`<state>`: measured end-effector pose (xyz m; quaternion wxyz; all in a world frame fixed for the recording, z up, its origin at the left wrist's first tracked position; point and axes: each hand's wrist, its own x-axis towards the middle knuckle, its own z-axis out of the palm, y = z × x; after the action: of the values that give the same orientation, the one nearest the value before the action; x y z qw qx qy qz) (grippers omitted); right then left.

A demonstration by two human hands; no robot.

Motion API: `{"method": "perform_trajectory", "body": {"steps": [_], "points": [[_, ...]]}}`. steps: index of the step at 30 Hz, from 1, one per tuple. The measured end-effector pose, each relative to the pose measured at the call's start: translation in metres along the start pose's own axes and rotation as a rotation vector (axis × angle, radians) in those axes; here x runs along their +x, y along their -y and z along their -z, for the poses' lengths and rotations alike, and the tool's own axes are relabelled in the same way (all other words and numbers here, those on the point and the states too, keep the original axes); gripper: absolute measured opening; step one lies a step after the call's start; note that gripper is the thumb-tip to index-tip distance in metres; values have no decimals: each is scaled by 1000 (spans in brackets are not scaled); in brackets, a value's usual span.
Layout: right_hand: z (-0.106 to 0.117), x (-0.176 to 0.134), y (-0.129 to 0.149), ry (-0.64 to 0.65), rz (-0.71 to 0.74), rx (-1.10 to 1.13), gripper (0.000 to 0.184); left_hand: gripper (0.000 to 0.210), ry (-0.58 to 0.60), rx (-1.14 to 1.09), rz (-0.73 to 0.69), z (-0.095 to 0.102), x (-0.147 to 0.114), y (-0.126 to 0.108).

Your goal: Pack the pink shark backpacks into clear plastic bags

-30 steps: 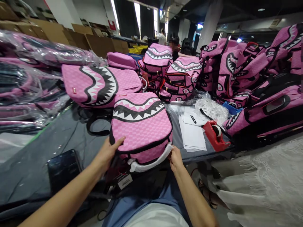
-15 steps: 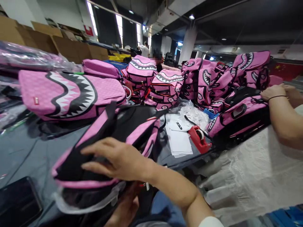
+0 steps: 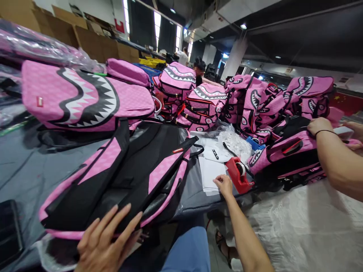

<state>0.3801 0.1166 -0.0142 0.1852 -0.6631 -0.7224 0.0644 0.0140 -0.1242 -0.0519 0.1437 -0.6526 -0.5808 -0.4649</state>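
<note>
A pink and black backpack [image 3: 136,166] lies with its straps facing up on the table before me. My left hand [image 3: 106,241] rests on its near edge, fingers spread flat. Several white paper sheets [image 3: 211,172] are stacked to the right of the backpack. At the right edge of this stack, my right hand [image 3: 224,185] has its thumb and fingertips pinched on a sheet. Beside that hand stands a red tape dispenser [image 3: 238,177] with a roll in it. Clear plastic [image 3: 53,255] shows under the backpack's near end.
A larger pink backpack [image 3: 93,100] with a shark-mouth print lies behind mine. More pink bags [image 3: 205,98] are piled along the back. On the right, a co-worker's hand [image 3: 320,126] is on another backpack [image 3: 292,151]. A dark phone [image 3: 10,226] lies at the left.
My right hand has left the backpack and moved right to the paper stack. My left hand has come up from below onto the near edge of the backpack, which now lies flatter.
</note>
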Motion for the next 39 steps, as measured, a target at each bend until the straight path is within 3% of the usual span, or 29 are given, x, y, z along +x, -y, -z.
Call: {"method": "perform_trajectory", "body": {"steps": [1,3,8,12,15,17,18,20,23,25,28,30,33,37,39], "points": [[-2,0,0,0,7,-12,13,62,8,85,-84,-4,14,9],[-6,0,2,9,25,-51,14,68,-10,134,-121,-7,38,23],[0,11,11,72,70,-144,11,57,85,109,-116,11,67,28],[30,20,26,104,143,-178,6,63,49,160,-128,16,80,-8],[61,9,49,180,253,-159,4,70,98,50,-287,-15,86,-47],[80,-7,68,333,372,-44,6,74,210,-87,-345,-46,90,-72],[89,-17,77,430,428,55,8,75,278,-184,-311,-62,92,-84],[102,-34,89,602,467,294,14,68,412,-448,-95,-88,93,-103],[111,-52,88,653,301,630,30,36,568,-935,450,-104,90,-121],[109,-60,80,637,197,839,53,40,554,-1213,778,-100,84,-126],[93,-75,76,638,132,1049,68,56,435,-1467,1058,-86,73,-129],[81,-85,86,581,101,1037,57,57,414,-1537,1099,-76,66,-130],[77,-94,111,486,142,892,43,51,441,-1459,1008,-60,59,-131],[83,-91,134,603,276,817,40,37,438,-1062,789,-39,52,-128],[81,-87,140,632,285,814,42,34,432,-975,725,-30,45,-123]]}}
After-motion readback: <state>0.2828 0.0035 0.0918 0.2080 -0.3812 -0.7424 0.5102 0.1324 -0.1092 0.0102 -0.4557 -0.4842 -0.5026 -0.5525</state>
